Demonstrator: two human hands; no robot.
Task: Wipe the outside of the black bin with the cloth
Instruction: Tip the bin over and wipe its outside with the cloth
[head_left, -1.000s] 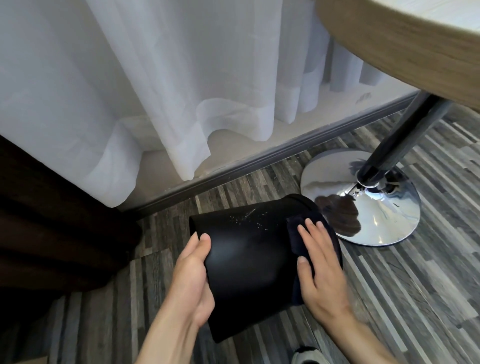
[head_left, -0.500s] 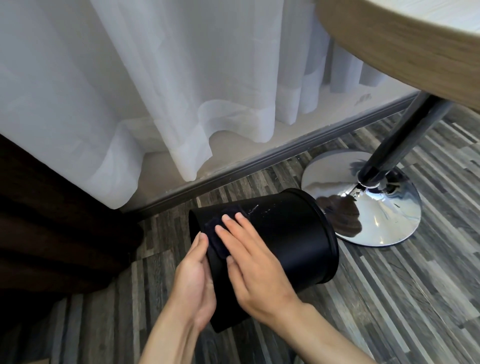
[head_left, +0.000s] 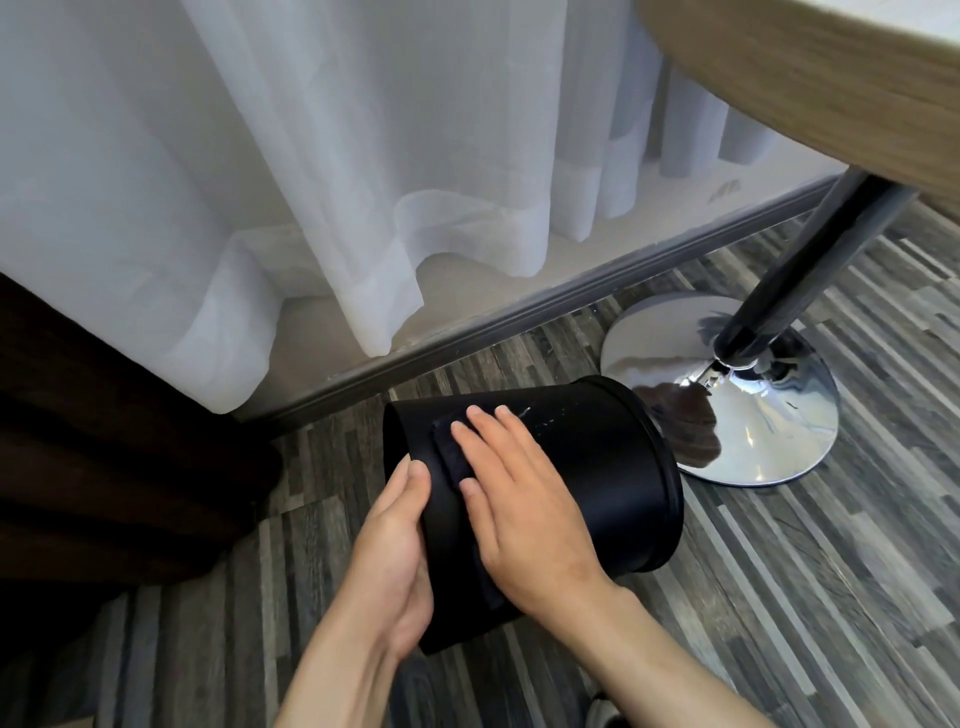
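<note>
The black bin (head_left: 597, 467) lies tipped on its side on the floor, its base to the left and its rimmed mouth to the right. Pale specks show on its upper side. My left hand (head_left: 392, 551) is flat against the bin's base and steadies it. My right hand (head_left: 511, 491) lies flat, fingers spread, pressing a dark cloth (head_left: 449, 452) against the bin's side near the base. Most of the cloth is hidden under my right hand.
A chrome table base (head_left: 753, 415) with a dark post (head_left: 810, 265) stands just right of the bin, under a wooden tabletop (head_left: 805, 78). White curtains (head_left: 311, 182) hang behind along the skirting. Dark furniture (head_left: 104, 441) is at the left. Grey plank floor (head_left: 779, 597) lies to the right.
My right hand slid the cloth from the bin's rim end at the right across to its base end at the left. The left hand has stayed on the base.
</note>
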